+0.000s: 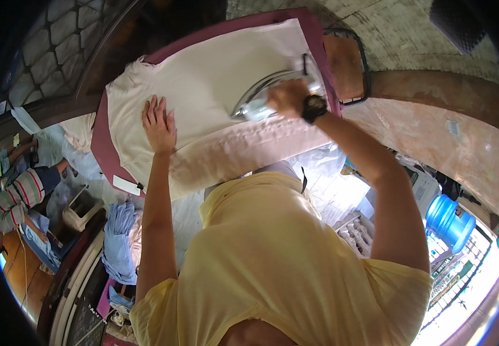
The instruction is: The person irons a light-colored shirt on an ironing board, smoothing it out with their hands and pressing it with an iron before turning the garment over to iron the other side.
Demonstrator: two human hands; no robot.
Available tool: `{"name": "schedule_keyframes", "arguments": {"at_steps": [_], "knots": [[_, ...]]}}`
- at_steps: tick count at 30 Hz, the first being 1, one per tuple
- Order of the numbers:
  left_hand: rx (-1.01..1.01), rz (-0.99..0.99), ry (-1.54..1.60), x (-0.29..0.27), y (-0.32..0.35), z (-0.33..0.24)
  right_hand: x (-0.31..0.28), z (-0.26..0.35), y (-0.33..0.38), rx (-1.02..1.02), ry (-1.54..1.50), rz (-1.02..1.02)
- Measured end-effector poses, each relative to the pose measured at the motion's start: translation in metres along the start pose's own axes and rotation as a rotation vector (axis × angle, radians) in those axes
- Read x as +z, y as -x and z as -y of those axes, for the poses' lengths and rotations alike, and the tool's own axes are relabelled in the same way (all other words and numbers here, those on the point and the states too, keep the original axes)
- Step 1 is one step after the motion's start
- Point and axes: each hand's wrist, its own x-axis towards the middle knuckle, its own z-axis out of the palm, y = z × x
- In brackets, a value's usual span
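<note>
Right hand [287,97] grip clamped on shiny iron [256,104], left hand [159,124] flat on cream cloth [203,86].

White rectangular tag [127,185] at board's left edge; perhaps green signs [450,278] lower right.

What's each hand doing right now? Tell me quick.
Left hand: open, flat on the cream garment.
Right hand: closed around the iron handle.
</note>
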Motion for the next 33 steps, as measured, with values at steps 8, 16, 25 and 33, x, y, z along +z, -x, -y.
{"name": "schedule_keyframes", "arguments": {"at_steps": [8,16,25,33], "knots": [[0.001,-0.002,0.028,0.004,0.002,0.005,-0.008,0.096,-0.030,-0.155,-0.207,-0.016],[-0.016,-0.031,0.035,0.001,0.000,0.001,-0.045,-0.064,0.022,0.199,-0.054,0.029],[-0.086,-0.090,0.090,0.002,-0.018,-0.016,-0.027,-0.027,-0.057,0.173,-0.343,-0.332],[-0.085,-0.006,0.000,0.061,-0.079,-0.057,-0.052,0.015,-0.157,0.331,-0.510,-0.318]]}}
